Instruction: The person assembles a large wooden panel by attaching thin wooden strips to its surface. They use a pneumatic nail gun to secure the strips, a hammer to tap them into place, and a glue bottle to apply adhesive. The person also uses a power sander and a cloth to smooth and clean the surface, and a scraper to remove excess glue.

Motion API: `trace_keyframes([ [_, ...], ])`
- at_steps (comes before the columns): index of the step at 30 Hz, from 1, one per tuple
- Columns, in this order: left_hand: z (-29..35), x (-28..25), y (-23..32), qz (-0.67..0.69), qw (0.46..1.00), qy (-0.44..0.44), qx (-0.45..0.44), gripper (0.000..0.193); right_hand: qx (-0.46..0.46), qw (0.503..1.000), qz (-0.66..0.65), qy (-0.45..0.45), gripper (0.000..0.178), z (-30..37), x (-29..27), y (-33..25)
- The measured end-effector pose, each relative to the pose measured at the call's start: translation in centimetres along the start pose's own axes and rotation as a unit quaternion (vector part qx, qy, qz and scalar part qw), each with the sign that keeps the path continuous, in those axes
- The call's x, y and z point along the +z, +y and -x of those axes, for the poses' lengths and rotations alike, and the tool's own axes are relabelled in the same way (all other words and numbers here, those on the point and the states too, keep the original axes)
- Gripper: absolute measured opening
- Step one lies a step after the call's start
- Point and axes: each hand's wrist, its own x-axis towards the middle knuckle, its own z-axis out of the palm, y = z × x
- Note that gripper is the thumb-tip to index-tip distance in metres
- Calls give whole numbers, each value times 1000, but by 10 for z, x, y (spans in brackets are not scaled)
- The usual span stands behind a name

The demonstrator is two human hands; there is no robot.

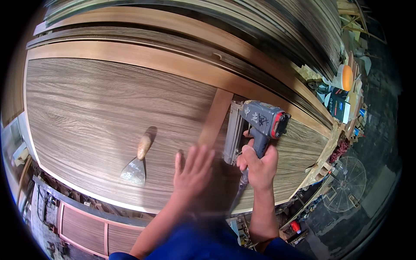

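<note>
My right hand (259,167) is wrapped round the handle of a grey nail gun (260,119) with a red band at its rear end. Its long metal magazine points toward me, and an air hose (239,190) trails from below the grip. The gun's nose is over the far end of a pale wooden strip (218,112) on a brown wood-grain panel (91,104); whether it touches cannot be told. My left hand (193,170), slightly blurred, is held flat with fingers spread by the strip's near end. Left of it lies a putty knife (139,160) with a wooden handle.
Beyond the panel's pale far rail (143,56) are stacked long boards (277,26). At the right stand a white tub with an orange top (346,78) and a dark box (338,106). A round wire fan guard (344,184) is on the floor. Another framed panel (84,223) is at lower left.
</note>
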Motion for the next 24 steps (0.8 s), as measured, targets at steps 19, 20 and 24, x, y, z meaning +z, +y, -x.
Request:
trace_keyframes([
  [19,28,-5,-77,-9,996,12,-88,71,15,977,212,-14,21,81,-74,57],
  [20,30,-24,-94,3,988,114,-104,69,68,971,227,-26,24,98,-94,68],
  [24,59,-41,-169,-100,956,135,-242,69,6,966,260,12,28,183,-173,110],
])
